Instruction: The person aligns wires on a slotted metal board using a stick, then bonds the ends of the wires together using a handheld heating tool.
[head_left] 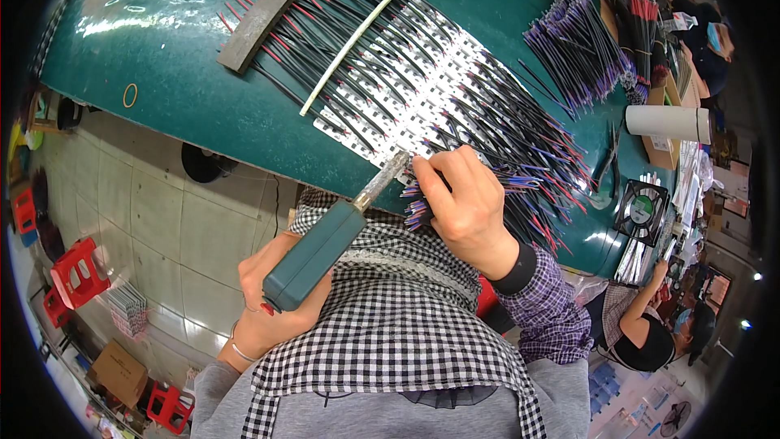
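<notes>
My left hand (280,293) is wrapped round the green boxy handle of a soldering iron (315,254). Its metal tip points up and right to the near edge of a panel of white circuit boards (443,85). Just right of that tip, my right hand (471,207) is closed in a pinch on a thin wire at the panel's edge; the fingers hide most of it. Rows of black wires with red and purple-blue ends (520,122) stick out from the boards. A bundle of wire ends (418,207) shows under my right hand.
A dark metal bar (272,12) and a pale rod (366,28) lie across the wires on the green table (162,57). To the right are loose wire bundles (573,49), pliers (608,164), a small fan (641,211) and a white roll (668,123). A co-worker (650,325) sits at far right.
</notes>
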### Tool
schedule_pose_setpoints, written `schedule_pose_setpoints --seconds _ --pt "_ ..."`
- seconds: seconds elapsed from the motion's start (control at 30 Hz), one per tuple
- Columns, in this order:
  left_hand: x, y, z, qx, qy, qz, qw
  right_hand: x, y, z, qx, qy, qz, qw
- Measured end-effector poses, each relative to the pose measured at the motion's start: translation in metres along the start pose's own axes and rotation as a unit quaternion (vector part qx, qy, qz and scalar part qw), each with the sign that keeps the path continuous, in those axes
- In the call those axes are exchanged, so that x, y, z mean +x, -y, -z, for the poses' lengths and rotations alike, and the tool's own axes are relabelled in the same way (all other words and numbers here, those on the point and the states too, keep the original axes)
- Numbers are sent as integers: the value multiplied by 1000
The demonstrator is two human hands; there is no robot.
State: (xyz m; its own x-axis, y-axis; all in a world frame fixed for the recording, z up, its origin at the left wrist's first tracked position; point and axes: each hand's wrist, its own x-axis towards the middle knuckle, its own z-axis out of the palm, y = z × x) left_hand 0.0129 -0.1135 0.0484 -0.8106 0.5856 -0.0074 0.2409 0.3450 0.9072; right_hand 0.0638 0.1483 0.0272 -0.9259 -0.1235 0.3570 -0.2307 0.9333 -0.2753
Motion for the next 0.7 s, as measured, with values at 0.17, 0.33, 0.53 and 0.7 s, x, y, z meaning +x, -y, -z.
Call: schedule_pose_setpoints --seconds 0.17,0.33,0.53,0.7 --pt "1 0 1 -16 13 6 1000 -1 0 -2 -18 -2 14 1000" --pt "2 -4 3 3 24 12 1000 0 3 -2 -38 9 23 999" --pt "-8 8 4 23 1 -66 998 0 -1 -7 -57 -22 53 997" --pt "-22 13 0 -35 -31 42 998 0 -1 -3 -44 -7 47 998"
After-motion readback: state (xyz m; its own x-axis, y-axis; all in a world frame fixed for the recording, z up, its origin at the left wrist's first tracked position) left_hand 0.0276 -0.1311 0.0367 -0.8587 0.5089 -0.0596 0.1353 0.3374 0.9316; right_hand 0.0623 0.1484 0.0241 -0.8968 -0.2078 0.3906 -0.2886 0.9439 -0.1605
